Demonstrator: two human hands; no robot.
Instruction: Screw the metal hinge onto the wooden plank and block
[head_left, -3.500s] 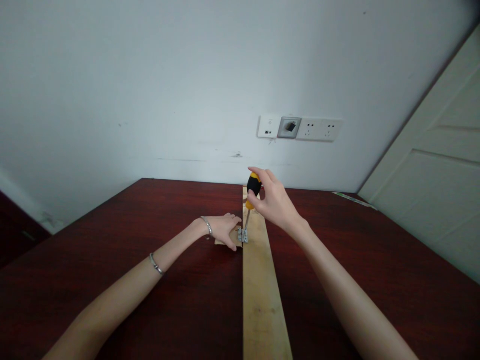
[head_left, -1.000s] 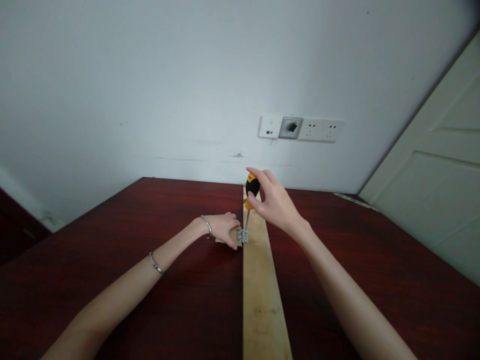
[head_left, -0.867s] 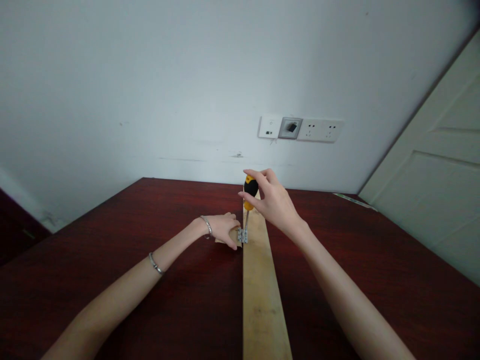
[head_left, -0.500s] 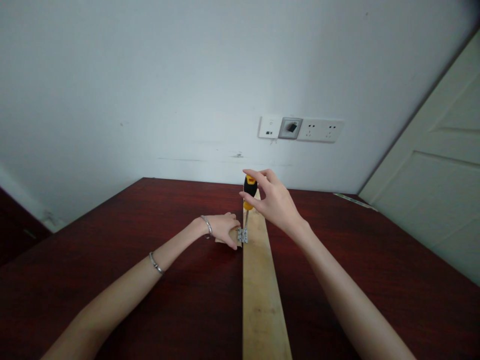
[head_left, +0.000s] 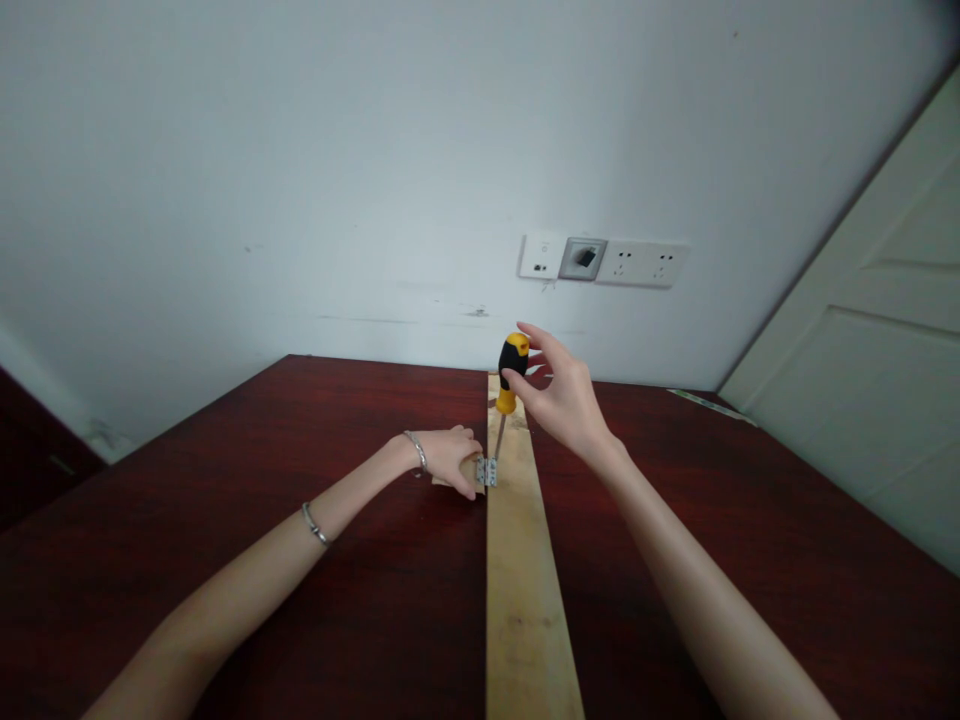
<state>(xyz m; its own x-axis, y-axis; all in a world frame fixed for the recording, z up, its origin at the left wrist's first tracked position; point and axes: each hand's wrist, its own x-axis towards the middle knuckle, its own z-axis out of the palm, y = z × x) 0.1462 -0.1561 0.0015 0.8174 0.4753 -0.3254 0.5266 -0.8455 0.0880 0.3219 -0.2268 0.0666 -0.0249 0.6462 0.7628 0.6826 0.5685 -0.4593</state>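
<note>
A long pale wooden plank runs away from me along the table. At its left edge, a small metal hinge spans the plank and a short wooden piece. My left hand is closed over that short piece, thumb near the hinge, covering most of it. In my right hand is a black and yellow screwdriver, gripped by the handle between thumb and fingers. Its shaft points down to the hinge's right leaf and leans slightly right at the top. The tip is too small to make out.
The dark red table reaches back to a pale wall. Wall sockets and a black plug sit above its back edge. A white panelled door stands at the right, near a thin strip on the table.
My right hand has shifted slightly right, and the screwdriver's handle now tilts further right. My left hand stays in place on the short wooden piece.
</note>
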